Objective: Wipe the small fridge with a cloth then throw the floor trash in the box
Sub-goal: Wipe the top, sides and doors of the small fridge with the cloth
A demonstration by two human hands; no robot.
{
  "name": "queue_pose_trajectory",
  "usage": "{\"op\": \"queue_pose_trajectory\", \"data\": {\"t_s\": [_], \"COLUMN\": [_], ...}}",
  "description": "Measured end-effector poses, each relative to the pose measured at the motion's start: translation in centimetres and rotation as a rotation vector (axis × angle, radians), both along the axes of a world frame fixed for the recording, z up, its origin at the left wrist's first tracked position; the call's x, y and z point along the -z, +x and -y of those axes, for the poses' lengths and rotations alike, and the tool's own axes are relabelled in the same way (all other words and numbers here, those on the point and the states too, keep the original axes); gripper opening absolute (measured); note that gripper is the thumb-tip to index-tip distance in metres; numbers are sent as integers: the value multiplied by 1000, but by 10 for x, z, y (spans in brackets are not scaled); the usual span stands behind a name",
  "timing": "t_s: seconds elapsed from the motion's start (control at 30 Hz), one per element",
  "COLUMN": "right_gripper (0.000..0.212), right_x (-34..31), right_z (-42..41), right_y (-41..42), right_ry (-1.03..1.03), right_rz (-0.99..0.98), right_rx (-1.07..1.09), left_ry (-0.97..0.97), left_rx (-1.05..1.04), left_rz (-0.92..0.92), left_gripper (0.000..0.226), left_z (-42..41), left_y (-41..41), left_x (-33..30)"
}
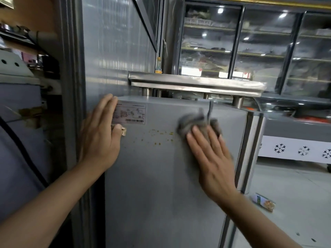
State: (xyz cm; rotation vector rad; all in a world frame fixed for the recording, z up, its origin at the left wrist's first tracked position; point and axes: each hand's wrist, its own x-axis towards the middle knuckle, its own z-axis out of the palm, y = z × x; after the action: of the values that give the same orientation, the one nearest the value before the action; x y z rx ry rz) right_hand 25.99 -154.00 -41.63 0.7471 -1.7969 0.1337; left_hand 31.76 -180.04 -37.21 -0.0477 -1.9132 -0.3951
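Observation:
The small grey fridge (157,176) fills the middle of the view, its side panel facing me. My right hand (211,158) lies flat on a crumpled grey cloth (197,122) and presses it against the upper right of the panel. Yellowish specks (161,136) dot the panel just left of the cloth. My left hand (100,136) rests flat with fingers apart on the fridge's upper left edge, partly over a white label (130,113). A wrapper of floor trash (264,203) lies on the floor to the right of the fridge. No box is in view.
A steel shelf (197,83) on short legs sits on the fridge. A grey panel wall (114,42) rises behind on the left. Glass-door display coolers (250,47) stand at the back right, a white counter with snowflake marks (295,149) below them. Pale floor (286,185) spreads on the right.

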Motion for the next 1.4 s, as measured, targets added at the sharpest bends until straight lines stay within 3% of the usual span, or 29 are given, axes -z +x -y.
{"op": "queue_pose_trajectory", "data": {"t_s": [0.1, 0.17, 0.3, 0.4, 0.47, 0.53, 0.6, 0.67, 0.77, 0.87, 0.93, 1.1, 1.3, 1.4], "right_gripper": [51, 54, 58, 63, 65, 58, 54, 55, 58, 61, 62, 53, 55, 59], "right_x": [-38, -21, 41, 23, -10, -39, -39, -11, 31, 23, -4, -58, -1, -6], "right_z": [36, 50, 51, 47, 54, 69, 84, 90, 81, 75, 84, 140, 135, 131], "right_y": [-4, 2, 16, 12, 9, 6, 7, 9, 16, 16, 16, 16, 19, 24], "right_ry": [-122, -133, 243, 410, 340, 146, 28, 77, 349, 506, 466, 88, 362, 445], "right_rz": [-21, 6, 10, -18, -32, -36, -22, -20, -22, -46, -63, -58, -59, -45], "right_rx": [44, 13, -18, -22, -14, 11, 8, -28, -15, 11, 29, -24, -73, -43], "left_ry": [27, 42, 11, -12, -19, -14, -18, -25, 95, 257, 292, 375, 366, 385], "left_rx": [7, 23, 51, 69, 77, 88, 120, 181, 286, 340, 369, 407, 372, 394], "left_rz": [-24, -39, -52, -46, -38, -28, -23, -21, 28, 145, 174, 131, 193, 231], "left_gripper": [61, 60, 60, 62, 65, 67, 69, 72, 77, 79, 77, 72, 69, 66], "left_z": [-2, -6, -2, 3, 3, 4, 6, 9, 15, 25, 30, 36, 44, 43], "left_y": [-2, -2, 1, 3, 4, 4, 5, 7, 14, 20, 21, 18, 25, 31], "left_x": [0, 0, -3, -4, -3, -4, -4, 0, 18, 37, 43, 43, 56, 58]}}
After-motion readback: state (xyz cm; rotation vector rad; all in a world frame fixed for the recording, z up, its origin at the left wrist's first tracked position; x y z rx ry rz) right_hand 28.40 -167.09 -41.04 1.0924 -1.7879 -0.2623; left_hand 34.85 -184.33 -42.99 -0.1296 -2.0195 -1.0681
